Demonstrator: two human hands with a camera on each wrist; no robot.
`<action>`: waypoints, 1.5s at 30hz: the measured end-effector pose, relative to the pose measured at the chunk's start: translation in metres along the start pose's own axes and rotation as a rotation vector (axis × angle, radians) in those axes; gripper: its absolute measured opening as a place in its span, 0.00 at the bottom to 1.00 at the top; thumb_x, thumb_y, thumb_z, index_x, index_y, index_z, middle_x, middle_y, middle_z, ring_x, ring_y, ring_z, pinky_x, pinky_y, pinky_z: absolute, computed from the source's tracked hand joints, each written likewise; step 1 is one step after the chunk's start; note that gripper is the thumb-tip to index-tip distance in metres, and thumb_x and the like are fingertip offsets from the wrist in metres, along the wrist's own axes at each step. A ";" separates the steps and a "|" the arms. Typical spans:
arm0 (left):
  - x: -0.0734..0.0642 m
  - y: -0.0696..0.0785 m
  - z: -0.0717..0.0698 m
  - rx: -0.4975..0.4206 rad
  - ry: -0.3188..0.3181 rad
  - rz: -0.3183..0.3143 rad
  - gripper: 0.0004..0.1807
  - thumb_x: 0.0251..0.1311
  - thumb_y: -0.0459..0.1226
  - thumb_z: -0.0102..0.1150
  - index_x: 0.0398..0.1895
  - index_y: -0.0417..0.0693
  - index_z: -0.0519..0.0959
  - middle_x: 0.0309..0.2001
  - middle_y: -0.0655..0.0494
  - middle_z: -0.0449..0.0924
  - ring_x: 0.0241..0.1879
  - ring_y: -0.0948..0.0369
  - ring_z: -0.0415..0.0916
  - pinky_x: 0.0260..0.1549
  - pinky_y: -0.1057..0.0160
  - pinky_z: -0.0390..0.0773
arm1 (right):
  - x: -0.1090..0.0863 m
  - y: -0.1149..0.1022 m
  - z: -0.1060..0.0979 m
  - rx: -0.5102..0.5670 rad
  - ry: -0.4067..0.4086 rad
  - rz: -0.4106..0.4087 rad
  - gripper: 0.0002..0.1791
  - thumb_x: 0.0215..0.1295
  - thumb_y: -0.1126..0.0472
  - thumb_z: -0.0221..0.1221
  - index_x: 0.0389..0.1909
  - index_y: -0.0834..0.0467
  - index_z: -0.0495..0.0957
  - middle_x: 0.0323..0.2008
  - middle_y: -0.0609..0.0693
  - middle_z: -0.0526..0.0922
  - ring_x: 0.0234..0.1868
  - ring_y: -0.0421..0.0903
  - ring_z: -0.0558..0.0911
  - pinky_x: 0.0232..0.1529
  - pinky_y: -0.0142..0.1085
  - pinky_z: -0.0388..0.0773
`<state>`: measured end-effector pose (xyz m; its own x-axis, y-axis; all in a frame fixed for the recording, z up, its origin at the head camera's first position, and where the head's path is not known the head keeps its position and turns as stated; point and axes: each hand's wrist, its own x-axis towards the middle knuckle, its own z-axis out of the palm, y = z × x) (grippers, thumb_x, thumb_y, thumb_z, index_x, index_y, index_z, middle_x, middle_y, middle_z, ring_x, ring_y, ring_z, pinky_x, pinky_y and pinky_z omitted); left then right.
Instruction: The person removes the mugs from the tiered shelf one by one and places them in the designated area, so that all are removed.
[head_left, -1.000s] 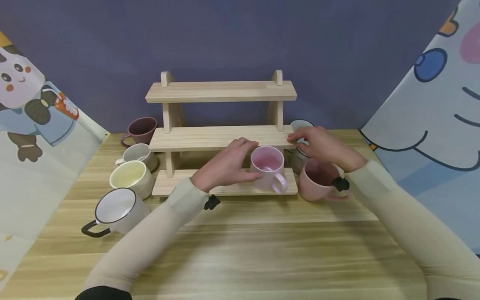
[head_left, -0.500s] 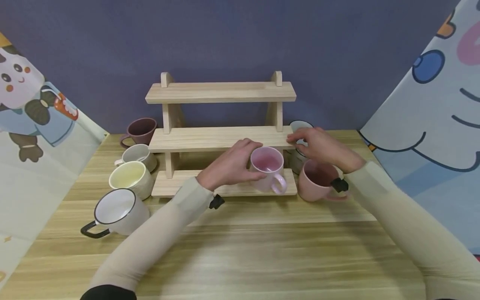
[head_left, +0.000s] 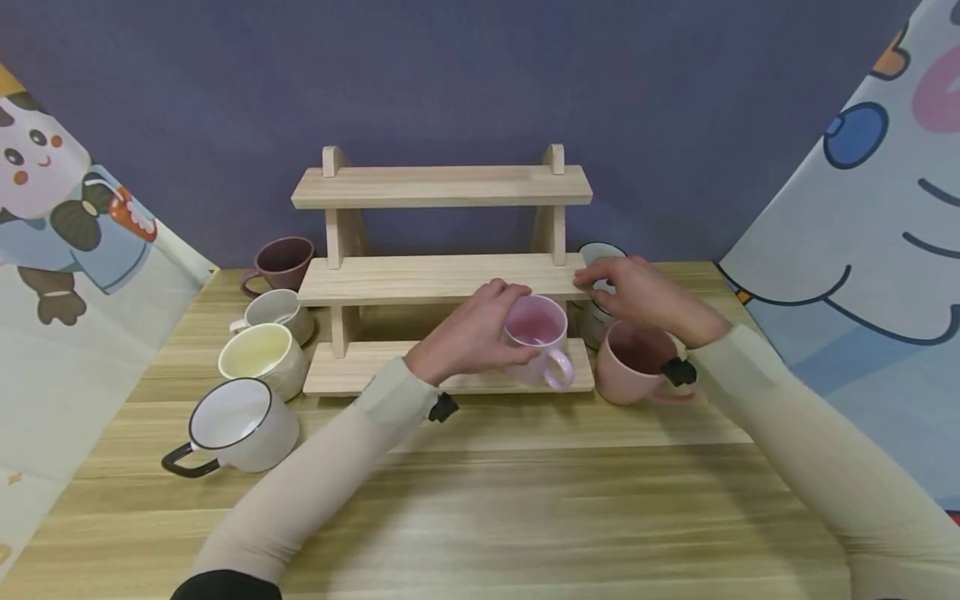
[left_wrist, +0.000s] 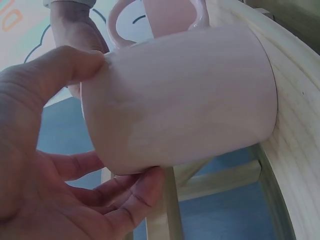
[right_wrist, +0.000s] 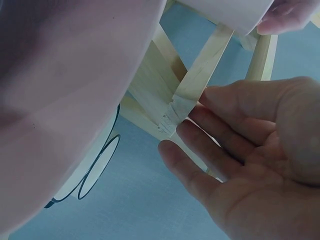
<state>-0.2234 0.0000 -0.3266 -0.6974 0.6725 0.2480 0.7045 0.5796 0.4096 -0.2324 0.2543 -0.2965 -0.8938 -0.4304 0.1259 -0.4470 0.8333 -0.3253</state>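
My left hand (head_left: 476, 333) holds a pale pink mug (head_left: 536, 321) upright on the right part of the bottom step of a three-step wooden shelf rack (head_left: 435, 279). In the left wrist view the thumb lies near the rim and the fingers on the opposite side of the mug (left_wrist: 180, 105). The mug's handle points toward the front right. My right hand (head_left: 633, 292) pinches the right end of the middle shelf, fingers on top and thumb lower. In the right wrist view its fingertips meet the shelf end (right_wrist: 187, 97).
A salmon-pink mug (head_left: 626, 375) stands beneath my right wrist, with black-rimmed cups (head_left: 592, 321) behind it. Left of the rack are a plum cup (head_left: 285, 258), a whitish cup (head_left: 281, 308), a cream cup (head_left: 262, 358) and a white enamel mug (head_left: 247, 425) with a black handle.
My left hand has shifted a little to the right, closing in around the pale pink mug. The mug stays nearly in place, and the right hand has kept its place on the shelf.
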 end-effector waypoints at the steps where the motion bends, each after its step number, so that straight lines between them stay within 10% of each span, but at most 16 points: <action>1: 0.000 0.000 0.000 -0.005 0.003 -0.005 0.42 0.45 0.53 0.69 0.62 0.41 0.68 0.50 0.49 0.71 0.46 0.61 0.68 0.43 0.65 0.72 | 0.000 0.000 0.000 0.002 0.000 0.001 0.17 0.62 0.71 0.56 0.51 0.63 0.80 0.52 0.58 0.79 0.54 0.53 0.74 0.51 0.48 0.70; 22: -0.038 0.003 -0.010 -0.030 0.054 0.081 0.40 0.37 0.51 0.72 0.55 0.40 0.73 0.47 0.53 0.71 0.44 0.60 0.70 0.42 0.65 0.73 | -0.004 0.004 0.000 -0.006 0.025 -0.015 0.15 0.63 0.70 0.57 0.50 0.63 0.80 0.50 0.58 0.79 0.54 0.54 0.74 0.52 0.49 0.70; 45: -0.037 0.047 0.039 -0.037 -0.067 0.392 0.37 0.38 0.55 0.71 0.50 0.43 0.75 0.44 0.56 0.69 0.43 0.66 0.64 0.41 0.75 0.66 | 0.000 0.003 0.001 0.000 0.006 -0.027 0.16 0.63 0.71 0.56 0.52 0.63 0.79 0.53 0.59 0.78 0.55 0.55 0.74 0.51 0.49 0.70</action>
<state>-0.1597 0.0203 -0.3505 -0.3653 0.8686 0.3348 0.9096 0.2567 0.3266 -0.2335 0.2565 -0.2983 -0.8814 -0.4511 0.1402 -0.4714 0.8211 -0.3218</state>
